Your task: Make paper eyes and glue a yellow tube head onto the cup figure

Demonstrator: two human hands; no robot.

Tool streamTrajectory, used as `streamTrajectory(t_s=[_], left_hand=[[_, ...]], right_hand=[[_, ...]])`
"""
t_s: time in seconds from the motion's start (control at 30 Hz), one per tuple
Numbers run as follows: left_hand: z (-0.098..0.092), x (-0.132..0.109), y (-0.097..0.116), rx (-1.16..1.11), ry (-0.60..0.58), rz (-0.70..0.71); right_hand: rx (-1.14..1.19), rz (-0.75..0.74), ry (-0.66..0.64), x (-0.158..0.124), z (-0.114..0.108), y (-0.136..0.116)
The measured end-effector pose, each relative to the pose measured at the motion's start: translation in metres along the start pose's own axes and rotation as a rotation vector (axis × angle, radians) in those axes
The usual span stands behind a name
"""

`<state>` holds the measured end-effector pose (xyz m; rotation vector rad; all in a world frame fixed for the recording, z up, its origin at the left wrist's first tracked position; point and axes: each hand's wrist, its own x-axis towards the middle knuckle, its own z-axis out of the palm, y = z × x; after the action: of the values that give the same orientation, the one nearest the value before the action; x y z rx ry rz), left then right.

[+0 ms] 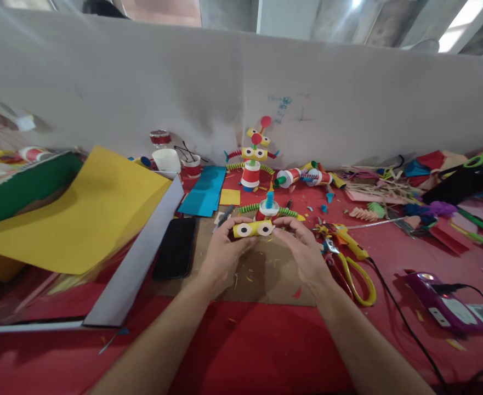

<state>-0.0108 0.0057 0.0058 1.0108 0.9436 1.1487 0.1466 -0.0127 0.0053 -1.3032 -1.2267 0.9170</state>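
Observation:
A yellow paper tube with two round paper eyes lies level between my hands. My left hand is closed on its left end, thumb below and fingers above. At the other end, my right hand has its fingertips touching or very near the tube; a tiny pale bit shows there, and I cannot tell whether it is part of the tube. Just behind stands a paper-cup figure with green folded-paper arms and a blue folded strip on top. Below my hands lies a brown cardboard sheet strewn with scraps.
Finished-looking cup figures stand at the back. A black phone and blue paper lie left, beside a box with yellow paper. Rightward are a yellow glue gun, scissors and a purple power strip with a cord.

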Motion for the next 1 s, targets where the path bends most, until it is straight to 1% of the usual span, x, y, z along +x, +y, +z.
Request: streamTrajectory(t_s=[0.1, 0.33, 0.47, 0.8, 1.0], left_hand=[[0.001, -0.001, -0.002, -0.041, -0.008, -0.001], [0.001, -0.002, -0.006, -0.028, -0.062, 0.037], [0.002, -0.003, -0.005, 0.015, -0.048, 0.056], [0.003, -0.003, -0.008, 0.033, -0.044, 0.08], [0.005, -0.004, -0.009, 0.095, -0.002, 0.084]], right_hand=[[0.037, 0.019, -0.062, -0.002, 0.003, -0.001], [0.029, -0.019, -0.04, -0.004, 0.01, 0.002], [0.071, -0.01, -0.024, -0.003, 0.01, 0.003], [0.07, 0.01, 0.003, -0.004, 0.011, 0.001], [0.069, 0.006, 0.006, -0.003, 0.012, 0.005]])
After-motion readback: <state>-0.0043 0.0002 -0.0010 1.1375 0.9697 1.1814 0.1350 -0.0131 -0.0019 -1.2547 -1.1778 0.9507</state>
